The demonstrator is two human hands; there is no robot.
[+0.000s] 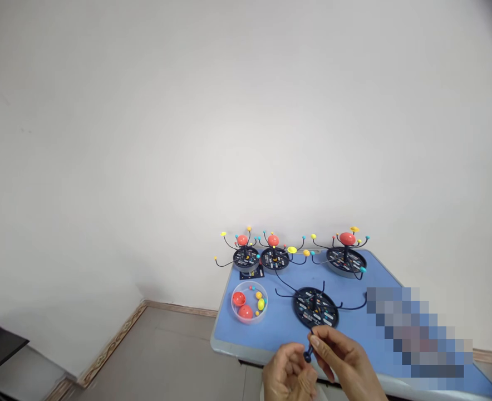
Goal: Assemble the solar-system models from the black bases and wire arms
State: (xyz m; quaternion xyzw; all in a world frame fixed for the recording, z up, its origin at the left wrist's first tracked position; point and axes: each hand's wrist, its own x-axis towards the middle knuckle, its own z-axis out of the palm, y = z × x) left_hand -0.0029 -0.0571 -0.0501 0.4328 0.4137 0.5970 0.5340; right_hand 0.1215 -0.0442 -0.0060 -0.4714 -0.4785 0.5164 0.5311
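My right hand (338, 351) pinches a small dark blue peg (308, 353) between thumb and forefinger, just above the table's front edge. My left hand (288, 374) sits close below and beside the peg, and its fingers partly hide the peg's lower end. Just beyond the hands lies a black disc base (315, 307) with bare dark wire arms and no coloured balls on them. A clear round dish (249, 302) to its left holds red half-spheres and small yellow and blue balls.
Three finished planet models on black discs (346, 260) stand along the far side of the blue table (271, 328), with a black printed card (251, 272) among them. A pixelated patch hides the table's right side. Wall lies behind; floor lies left.
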